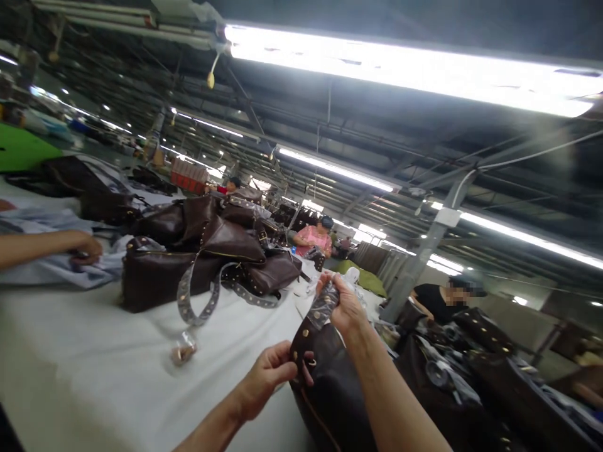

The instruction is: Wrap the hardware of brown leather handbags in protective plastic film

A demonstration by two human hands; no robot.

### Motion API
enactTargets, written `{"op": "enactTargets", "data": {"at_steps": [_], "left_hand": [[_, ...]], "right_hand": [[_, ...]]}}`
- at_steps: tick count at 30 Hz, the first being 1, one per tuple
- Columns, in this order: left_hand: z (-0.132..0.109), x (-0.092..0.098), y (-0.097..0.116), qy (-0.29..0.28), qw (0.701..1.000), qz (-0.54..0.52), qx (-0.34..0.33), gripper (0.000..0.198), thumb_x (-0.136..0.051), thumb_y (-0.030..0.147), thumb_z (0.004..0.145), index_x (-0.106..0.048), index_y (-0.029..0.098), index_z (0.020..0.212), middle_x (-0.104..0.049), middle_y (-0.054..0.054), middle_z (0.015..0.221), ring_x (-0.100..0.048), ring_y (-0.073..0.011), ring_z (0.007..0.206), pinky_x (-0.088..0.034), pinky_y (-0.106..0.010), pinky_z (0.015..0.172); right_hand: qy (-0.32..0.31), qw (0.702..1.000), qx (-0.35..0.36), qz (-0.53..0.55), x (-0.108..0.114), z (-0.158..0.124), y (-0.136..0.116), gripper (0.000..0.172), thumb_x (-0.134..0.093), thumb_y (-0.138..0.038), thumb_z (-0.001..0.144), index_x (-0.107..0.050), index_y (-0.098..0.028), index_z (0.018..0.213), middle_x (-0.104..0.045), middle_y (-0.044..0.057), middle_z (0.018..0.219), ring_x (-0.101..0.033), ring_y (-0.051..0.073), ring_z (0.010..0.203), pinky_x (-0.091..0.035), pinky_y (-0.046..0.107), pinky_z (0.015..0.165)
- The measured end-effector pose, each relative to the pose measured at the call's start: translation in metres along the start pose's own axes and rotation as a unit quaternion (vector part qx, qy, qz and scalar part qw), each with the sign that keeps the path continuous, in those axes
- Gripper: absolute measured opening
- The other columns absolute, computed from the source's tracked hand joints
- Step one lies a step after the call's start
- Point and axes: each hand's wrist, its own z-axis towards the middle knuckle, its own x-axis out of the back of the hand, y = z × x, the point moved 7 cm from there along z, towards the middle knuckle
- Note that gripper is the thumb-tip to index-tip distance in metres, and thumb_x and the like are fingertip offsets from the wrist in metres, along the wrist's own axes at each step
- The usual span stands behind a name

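Observation:
A dark brown leather handbag [336,376] with a zip stands tilted in front of me at the table's edge. Its studded strap [305,334] rises from the bag, the upper part covered in clear plastic wrap [324,307]. My left hand [268,375] pinches the lower end of the strap near a small gold ring, some fingertips showing behind it. Higher up, my right hand [346,306] has its fingers closed round the wrapped part of the strap. My right forearm hides part of the bag.
Several brown handbags [160,273] are heaped on the white-covered table [117,364], with a small clear packet [183,350] before them. Another person's hand [87,248] touches grey cloth at the left. More bags [433,389] lie at the right, near a metal post [424,251] and a co-worker [436,301].

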Motion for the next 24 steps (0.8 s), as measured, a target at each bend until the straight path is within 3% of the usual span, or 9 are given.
{"op": "enactTargets", "data": {"at_steps": [6,10,13,18,24], "left_hand": [[0.048,-0.046,0.005,0.025,0.998,0.005,-0.052,0.027,-0.064,0.040,0.078,-0.055,0.015,0.079,-0.056,0.002,0.055,-0.048,-0.0102,0.050,-0.033,-0.022,0.052],[0.075,-0.074,0.002,0.018,0.996,0.038,-0.082,0.023,-0.057,0.038,0.082,-0.050,0.018,0.075,-0.050,0.004,0.053,-0.044,-0.0093,0.048,-0.033,-0.022,0.051],[0.088,-0.090,-0.001,0.049,0.990,0.085,-0.100,0.020,-0.052,0.034,0.085,-0.049,0.018,0.073,-0.050,0.005,0.055,-0.044,-0.0094,0.050,-0.034,-0.022,0.053],[0.096,-0.114,0.008,0.074,0.977,0.179,-0.092,0.017,-0.047,0.027,0.085,-0.049,0.019,0.070,-0.049,0.005,0.054,-0.046,-0.0107,0.051,-0.034,-0.022,0.054],[0.100,-0.133,0.026,0.076,0.971,0.219,-0.059,0.015,-0.046,0.021,0.082,-0.046,0.021,0.067,-0.051,0.005,0.050,-0.049,-0.0114,0.049,-0.034,-0.022,0.053]], "right_hand": [[-0.020,0.996,0.051,-0.064,-0.021,-0.030,-0.049,0.014,-0.053,-0.020,0.091,-0.062,-0.015,0.082,-0.071,0.001,0.069,-0.071,0.015,0.070,-0.060,0.039,0.076],[-0.009,0.987,0.103,-0.123,-0.025,-0.055,-0.085,0.015,-0.051,-0.015,0.090,-0.064,-0.013,0.083,-0.071,0.003,0.072,-0.070,0.014,0.066,-0.060,0.034,0.070],[-0.005,0.972,0.178,-0.153,-0.013,-0.069,-0.109,0.007,-0.063,-0.021,0.084,-0.066,-0.015,0.087,-0.071,0.001,0.071,-0.069,0.014,0.065,-0.060,0.030,0.066],[0.017,0.956,0.263,-0.127,0.012,-0.085,-0.141,0.022,-0.078,-0.019,0.068,-0.066,-0.017,0.086,-0.070,-0.003,0.071,-0.068,0.012,0.063,-0.060,0.027,0.066],[-0.032,0.922,0.315,-0.224,-0.004,-0.101,-0.154,0.052,-0.088,-0.032,0.054,-0.063,-0.019,0.098,-0.071,-0.002,0.069,-0.069,0.018,0.061,-0.061,0.037,0.065]]}}
